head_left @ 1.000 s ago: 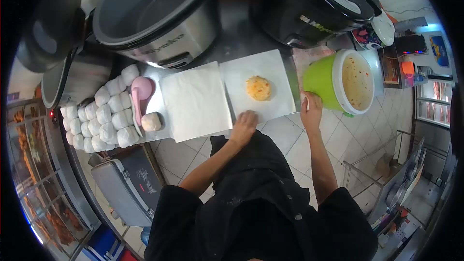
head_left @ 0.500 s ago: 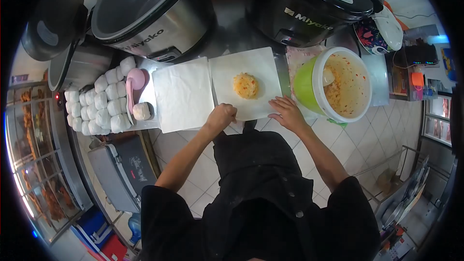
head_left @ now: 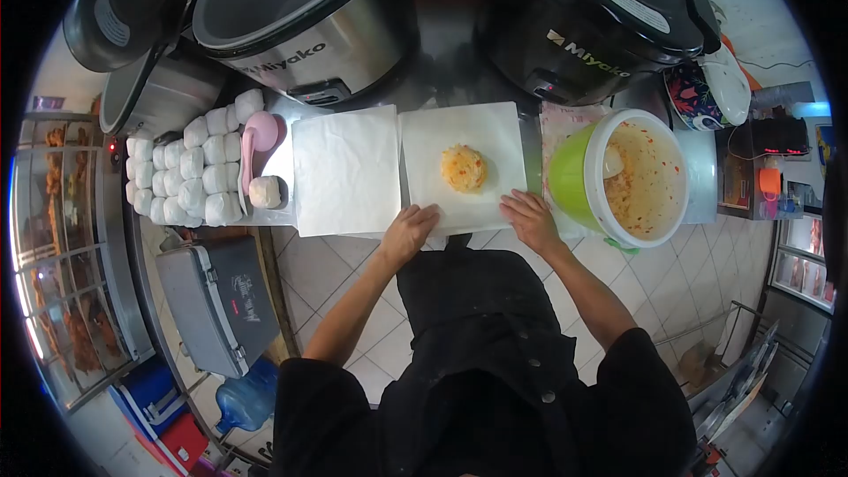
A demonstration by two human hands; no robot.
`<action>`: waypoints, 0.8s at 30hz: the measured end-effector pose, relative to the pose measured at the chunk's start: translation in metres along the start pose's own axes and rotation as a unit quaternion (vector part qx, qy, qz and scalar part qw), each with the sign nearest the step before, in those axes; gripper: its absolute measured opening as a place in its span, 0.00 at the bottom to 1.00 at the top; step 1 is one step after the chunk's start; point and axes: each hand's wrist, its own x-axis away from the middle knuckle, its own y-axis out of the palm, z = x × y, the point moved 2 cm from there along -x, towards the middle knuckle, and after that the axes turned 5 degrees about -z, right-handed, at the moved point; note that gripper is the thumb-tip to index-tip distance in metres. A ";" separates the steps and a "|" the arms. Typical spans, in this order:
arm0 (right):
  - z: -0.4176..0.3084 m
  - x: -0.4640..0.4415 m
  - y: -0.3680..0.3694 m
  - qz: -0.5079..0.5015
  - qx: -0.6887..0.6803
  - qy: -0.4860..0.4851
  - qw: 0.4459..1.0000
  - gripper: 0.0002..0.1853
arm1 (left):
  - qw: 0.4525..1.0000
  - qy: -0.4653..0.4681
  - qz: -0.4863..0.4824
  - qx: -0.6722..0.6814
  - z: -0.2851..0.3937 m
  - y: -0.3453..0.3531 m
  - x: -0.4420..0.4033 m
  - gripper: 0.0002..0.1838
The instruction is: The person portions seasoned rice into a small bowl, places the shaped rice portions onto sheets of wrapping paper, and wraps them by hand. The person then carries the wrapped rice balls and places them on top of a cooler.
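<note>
A sheet of white wrapping paper (head_left: 428, 135) lies on the counter with a round mound of yellowish rice (head_left: 464, 168) flecked with orange on it. My left hand (head_left: 412, 231) is closed at the sheet's near left corner, fingers pressed together on the edge. At the near right corner, my right hand (head_left: 532, 220) pinches the edge with bent fingers; its thumb is hard to see. Left of this sheet lies a stack of bare white paper (head_left: 346, 170). To the right, a green and white bucket (head_left: 570, 168) holds more rice and a pale round scoop.
Several white wrapped bundles (head_left: 190, 175) are stacked at the left, beside a pink spoon and rest (head_left: 264, 132) and a single bundle (head_left: 265, 193). Two large Miyako cookers (head_left: 305, 62) stand behind the papers. A grey case (head_left: 216, 300) sits below the counter's left end.
My right hand has drawn in from the sheet's right side to its near right corner, fingers bending. My left hand has shifted slightly along the near edge. The view has tilted a little.
</note>
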 end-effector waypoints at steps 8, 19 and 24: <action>0.024 -0.039 -0.004 0.061 -0.364 0.312 0.875 0.08 | 0.873 -0.230 0.165 0.396 -0.014 -0.027 -0.027 0.09; -0.049 -0.052 -0.008 0.100 0.059 0.097 0.989 0.27 | 0.717 -0.339 0.182 0.582 -0.041 0.000 -0.035 0.15; -0.067 -0.054 0.027 -0.064 0.044 0.063 0.995 0.35 | 0.811 -0.437 0.192 0.339 -0.023 -0.032 -0.030 0.26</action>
